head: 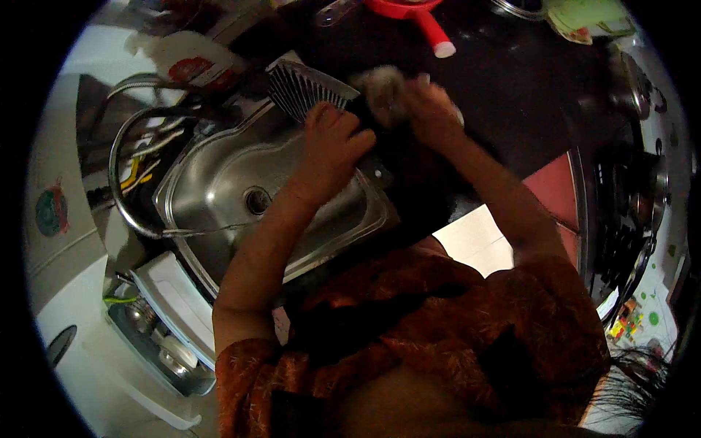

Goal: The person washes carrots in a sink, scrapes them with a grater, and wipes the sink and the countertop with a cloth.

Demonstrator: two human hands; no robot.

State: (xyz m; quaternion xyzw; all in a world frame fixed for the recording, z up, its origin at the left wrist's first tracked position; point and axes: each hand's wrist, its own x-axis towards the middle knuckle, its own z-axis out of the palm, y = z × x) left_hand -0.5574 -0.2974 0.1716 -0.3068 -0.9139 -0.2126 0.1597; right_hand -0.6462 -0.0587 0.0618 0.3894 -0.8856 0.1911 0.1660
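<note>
My left hand (334,137) is closed around the near edge of a slotted metal rack (304,87), which is tilted above the far rim of a stainless steel sink (219,169). To its right, my right hand (432,112) grips a pale, crumpled wad (383,96), probably a cloth or scrubber. Motion blurs both the wad and the fingers. A small white bit shows beside that hand, too unclear to name. The wad is just right of the rack; whether they touch is hard to tell. Below my left forearm the sink basin shows its round drain.
A curved chrome tap (116,164) arches over the sink's left side. On the dark countertop (493,93) lies a red-handled utensil (432,33). Toward the lower left stands a plastic bin (150,350) holding metal ware. A pale plastic bag (186,60) sits behind the sink.
</note>
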